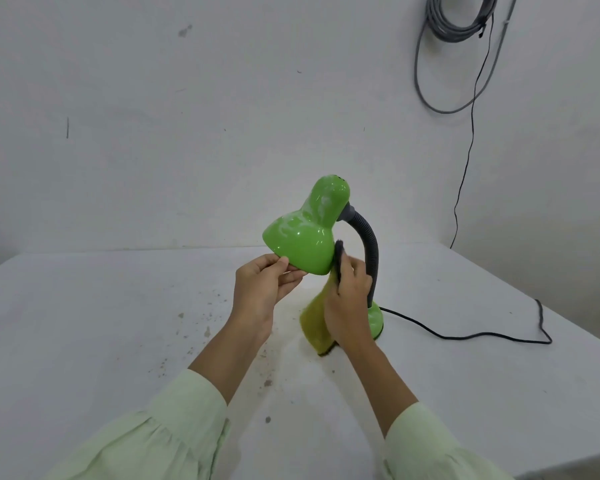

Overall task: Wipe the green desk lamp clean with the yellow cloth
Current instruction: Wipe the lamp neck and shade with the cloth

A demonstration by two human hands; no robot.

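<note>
Head view: green desk lamp, centre frame, on table. Left hand pinched shade rim; right hand gripped yellow cloth against shade's right side. Risk: cloth's hanging tail could drag table grit onto lamp; hard pressure could tip base.

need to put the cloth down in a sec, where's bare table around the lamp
The widest bare patch is the table left of the left hand, out to its edge. Another lies right of the right sleeve, nearer than the black cord. Crowded: around the lamp, where the right hand grips the cloth.
</note>
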